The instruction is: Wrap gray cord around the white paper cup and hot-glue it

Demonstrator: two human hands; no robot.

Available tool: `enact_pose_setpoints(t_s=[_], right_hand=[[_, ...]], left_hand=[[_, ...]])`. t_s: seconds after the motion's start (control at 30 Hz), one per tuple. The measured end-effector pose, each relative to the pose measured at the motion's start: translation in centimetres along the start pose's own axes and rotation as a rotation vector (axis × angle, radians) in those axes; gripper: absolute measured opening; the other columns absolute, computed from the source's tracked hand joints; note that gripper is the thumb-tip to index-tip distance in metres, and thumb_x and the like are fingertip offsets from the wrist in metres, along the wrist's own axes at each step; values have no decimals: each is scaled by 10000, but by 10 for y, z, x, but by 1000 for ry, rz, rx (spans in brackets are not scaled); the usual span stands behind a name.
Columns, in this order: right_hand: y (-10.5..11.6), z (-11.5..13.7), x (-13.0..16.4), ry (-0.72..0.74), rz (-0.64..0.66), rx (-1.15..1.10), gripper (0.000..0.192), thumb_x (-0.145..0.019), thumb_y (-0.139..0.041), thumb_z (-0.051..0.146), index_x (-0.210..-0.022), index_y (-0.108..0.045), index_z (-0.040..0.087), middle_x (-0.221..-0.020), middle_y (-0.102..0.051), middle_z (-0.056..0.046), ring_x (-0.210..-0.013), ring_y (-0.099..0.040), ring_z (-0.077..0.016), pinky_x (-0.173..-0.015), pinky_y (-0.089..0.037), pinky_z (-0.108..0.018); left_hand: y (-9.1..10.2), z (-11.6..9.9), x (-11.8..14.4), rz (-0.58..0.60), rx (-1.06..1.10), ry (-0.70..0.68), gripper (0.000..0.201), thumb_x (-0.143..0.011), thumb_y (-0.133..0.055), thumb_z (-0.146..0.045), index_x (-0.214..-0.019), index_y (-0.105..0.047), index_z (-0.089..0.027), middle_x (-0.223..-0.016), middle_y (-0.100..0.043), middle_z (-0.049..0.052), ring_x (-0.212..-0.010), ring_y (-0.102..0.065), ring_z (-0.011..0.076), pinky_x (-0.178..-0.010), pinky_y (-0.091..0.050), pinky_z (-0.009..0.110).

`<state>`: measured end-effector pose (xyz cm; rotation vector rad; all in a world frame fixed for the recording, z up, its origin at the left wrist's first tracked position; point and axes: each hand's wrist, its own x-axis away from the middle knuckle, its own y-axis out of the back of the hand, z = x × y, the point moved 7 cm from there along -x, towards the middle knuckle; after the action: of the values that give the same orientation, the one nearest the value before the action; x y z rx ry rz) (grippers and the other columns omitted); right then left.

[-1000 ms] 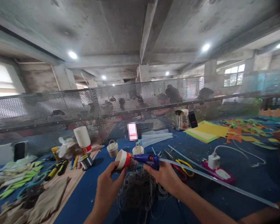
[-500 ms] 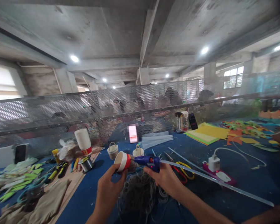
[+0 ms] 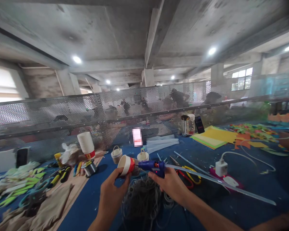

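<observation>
Left hand [image 3: 113,186] pinches a white-and-red paper cup [image 3: 127,165]; right hand [image 3: 170,183] wraps around a blue plastic glue gun [image 3: 149,165].
Over the blue table [image 3: 84,199], the cup tips sideways, mouth left; the gun is nearly level, nose pointing left at the cup.

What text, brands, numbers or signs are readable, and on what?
None can be read.
Cup stack: yellow mark on red band, too small.
Bright screen: pixelated, unreadable.
Right phone: faint screen marks, too blurred.
Held cup: red band, no legible text.
Glue gun: any print too small to tell.
</observation>
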<state>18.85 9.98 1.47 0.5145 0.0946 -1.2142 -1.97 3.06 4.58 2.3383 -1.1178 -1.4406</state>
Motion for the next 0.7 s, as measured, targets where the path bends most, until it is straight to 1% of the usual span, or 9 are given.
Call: enact_pose_setpoints(t_s=[0.13, 0.3, 0.43, 0.53, 0.7], right_hand=[[-2, -2, 0, 3, 12, 2, 301, -843, -605, 458, -903, -656, 167, -528, -476, 54, -416, -467, -95, -434, -382, -201], [-4, -5, 1, -22, 36, -3, 321, -844, -603, 468, -933, -650, 163, -520, -485, 55, -418, -469, -98, -431, -387, -200], [-4, -3, 2, -7, 32, -15, 329, -835, -618, 460, -986, -644, 169, -565, -516, 50, -419, -467, -95, -439, -403, -205], [-4, -1, 3, -7, 43, 1, 328, -839, -609, 467, -969, -657, 170, -542, -512, 47, -429, -478, -108, -439, -407, -208], [-3, 4, 3, 26, 40, 26, 319, -838, -609, 459, -962, -687, 176, -567, -568, 26, -449, -495, -116, -440, -407, -205]], left_hand=[[0, 2, 0, 14, 14, 11, 211, -789, -617, -367, -886, -672, -187, -757, -705, -2, -680, -648, 189, -660, -476, 253], [-2, 5, 0, 42, 49, 17, 223, -803, -620, -369, -930, -670, -192, -798, -708, -1, -719, -646, 188, -691, -476, 254], [-2, 4, -1, 38, 73, 21, 213, -806, -618, -363, -914, -667, -186, -796, -705, 0, -712, -646, 184, -694, -477, 253], [-2, 5, -1, 42, 83, 27, 207, -808, -613, -357, -907, -660, -181, -777, -701, 0, -692, -644, 183, -675, -476, 252], [-4, 8, -1, 61, 97, 27, 207, -822, -613, -363, -922, -645, -184, -789, -695, -1, -706, -639, 181, -681, -474, 253]])
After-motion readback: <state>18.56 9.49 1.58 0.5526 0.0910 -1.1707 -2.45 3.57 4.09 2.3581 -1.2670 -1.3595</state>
